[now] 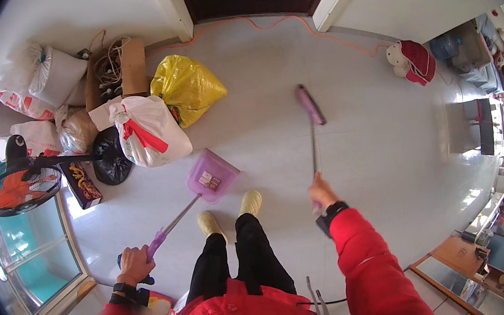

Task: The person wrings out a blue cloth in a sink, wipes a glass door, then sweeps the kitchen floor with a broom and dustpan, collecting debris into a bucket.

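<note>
My left hand (136,265) grips the purple handle of a long-handled dustpan (210,174). Its purple plastic pan rests on the floor, left of and ahead of my feet. Around the handle of a broom (310,105) my right hand (322,192) is closed, with that arm reaching forward. The broom's narrow pink head with dark bristles is at or near the floor, well ahead and to the right of the dustpan, and slightly blurred. Broom and dustpan are apart.
Tied white, black and yellow bags (188,90), a cardboard box of cables (133,68) and a standing fan (24,188) crowd the left. An orange cord (259,26) crosses by the dark doorway. A red-and-white bundle (415,62) sits at the right wall.
</note>
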`<state>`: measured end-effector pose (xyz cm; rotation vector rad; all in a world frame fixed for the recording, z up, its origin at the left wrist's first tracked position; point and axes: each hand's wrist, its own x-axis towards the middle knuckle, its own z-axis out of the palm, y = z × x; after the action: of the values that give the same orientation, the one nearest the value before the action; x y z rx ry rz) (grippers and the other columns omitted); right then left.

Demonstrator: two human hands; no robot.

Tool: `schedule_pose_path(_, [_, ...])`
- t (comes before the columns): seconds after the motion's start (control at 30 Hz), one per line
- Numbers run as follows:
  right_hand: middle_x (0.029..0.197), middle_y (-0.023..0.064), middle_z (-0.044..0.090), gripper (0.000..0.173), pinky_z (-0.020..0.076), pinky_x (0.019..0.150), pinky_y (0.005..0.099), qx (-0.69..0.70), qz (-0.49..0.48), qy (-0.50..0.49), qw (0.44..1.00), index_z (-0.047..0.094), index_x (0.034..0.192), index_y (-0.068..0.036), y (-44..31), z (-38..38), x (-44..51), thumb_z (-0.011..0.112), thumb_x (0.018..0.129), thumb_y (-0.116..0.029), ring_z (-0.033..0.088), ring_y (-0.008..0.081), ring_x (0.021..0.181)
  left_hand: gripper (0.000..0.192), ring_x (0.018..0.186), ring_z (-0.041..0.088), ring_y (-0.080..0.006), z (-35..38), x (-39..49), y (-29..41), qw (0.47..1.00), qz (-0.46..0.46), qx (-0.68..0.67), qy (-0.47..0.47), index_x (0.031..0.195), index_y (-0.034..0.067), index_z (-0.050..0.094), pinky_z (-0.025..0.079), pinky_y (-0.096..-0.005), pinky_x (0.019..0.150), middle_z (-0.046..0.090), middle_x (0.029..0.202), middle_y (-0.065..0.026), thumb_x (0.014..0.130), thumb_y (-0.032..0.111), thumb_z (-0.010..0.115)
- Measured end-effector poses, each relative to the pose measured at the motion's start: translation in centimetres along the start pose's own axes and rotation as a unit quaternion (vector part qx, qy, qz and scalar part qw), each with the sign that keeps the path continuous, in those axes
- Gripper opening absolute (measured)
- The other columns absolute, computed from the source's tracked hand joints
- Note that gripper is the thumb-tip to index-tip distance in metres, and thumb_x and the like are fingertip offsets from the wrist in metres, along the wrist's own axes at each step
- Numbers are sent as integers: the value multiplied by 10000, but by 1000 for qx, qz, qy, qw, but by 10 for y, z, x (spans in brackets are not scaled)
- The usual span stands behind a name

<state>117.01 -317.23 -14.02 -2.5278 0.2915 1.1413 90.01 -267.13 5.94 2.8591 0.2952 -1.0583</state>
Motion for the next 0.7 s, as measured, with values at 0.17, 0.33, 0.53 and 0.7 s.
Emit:
schedule_pose_path(0.17, [999, 271, 637, 788, 507, 760, 493, -86, -21, -174, 981, 87, 1483, -54, -15, 65, -75, 516, 822, -84, 638, 406, 905, 153, 643, 592, -319, -3, -3, 1, 1000, 0, 1, 4, 787, 92, 589, 433, -439, 687, 597, 635, -118, 740, 237, 578])
schedule_pose_path(0.33, [983, 274, 637, 735, 486, 768, 501, -152, -135, -259, 944, 197, 1463, -113, 4, 58, -167, 517, 801, -83, 635, 408, 910, 157, 676, 607, -309, 1, -7, 0, 1000, -19, 0, -1, 805, 100, 593, 434, -426, 707, 605, 645, -111, 738, 241, 573])
schedule_pose_path(0.53, [834, 198, 623, 686, 502, 552, 404, -21, -133, -202, 970, 325, 1425, -180, 10, -36, -202, 559, 786, -90, 623, 297, 641, 174, 674, 607, -300, 12, -18, -16, 1000, -9, -16, -4, 824, 111, 604, 429, -432, 697, 607, 642, -97, 727, 253, 578])
schedule_pose_path(0.7, [943, 233, 648, 663, 518, 693, 454, -60, -132, -93, 985, 350, 1415, -160, -20, -95, -154, 561, 788, -126, 644, 397, 800, 188, 631, 602, -306, 32, -43, -27, 998, -46, -41, 14, 824, 101, 608, 431, -437, 657, 602, 627, -104, 728, 262, 596])
